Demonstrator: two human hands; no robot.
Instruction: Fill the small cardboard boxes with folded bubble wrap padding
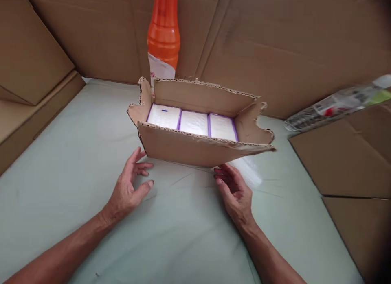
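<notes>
Now both hands, left hand [130,186] and right hand [233,190], are hovering open-fingered beside the cardboard tray [195,147], gripping nothing, and its overhanging flap is risking a snag.

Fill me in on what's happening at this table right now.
A person has both bare hands at a torn-open cardboard box on a pale green table. The left hand is open just short of the box's near wall; the right hand reaches its fingertips under the near edge. Inside lie three white packs with purple edges, side by side. An orange bottle stands behind the box.
</notes>
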